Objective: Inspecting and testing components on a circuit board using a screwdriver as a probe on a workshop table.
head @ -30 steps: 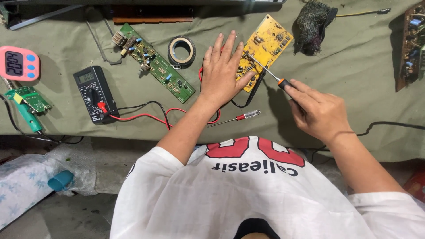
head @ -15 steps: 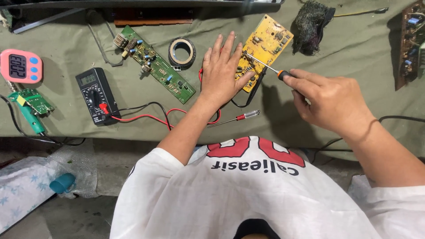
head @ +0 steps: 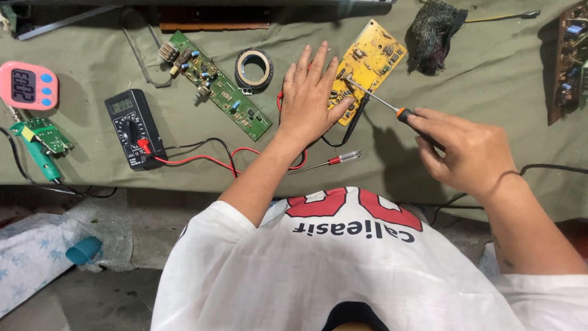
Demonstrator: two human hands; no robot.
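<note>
From my remote seat I start at the far left, where a pink timer (head: pixel 27 86) with blue buttons lies on the olive cloth (head: pixel 490 104), and below it a small green board (head: pixel 46 136) on a green handle. Next comes the black multimeter (head: pixel 133 127), its red and black leads trailing right, then a long green circuit board (head: pixel 215 83) lying slantwise, and just beside its upper end a roll of black tape (head: pixel 253 68). My left hand (head: pixel 311 97) lies flat, fingers spread and loose, gripping nothing, its fingertips pressing the near edge of the yellow circuit board (head: pixel 366 62) at the upper middle of the cloth. A red-tipped probe (head: pixel 331 161) lies near that wrist. My right hand (head: pixel 468 151) is clenched around the screwdriver (head: pixel 383 103), held low and slanted, the tip touching the yellow board just beside my left fingers. Beyond the board sits a dark wad of mesh (head: pixel 433 34), and another board (head: pixel 569 58) lies at the right edge.
</note>
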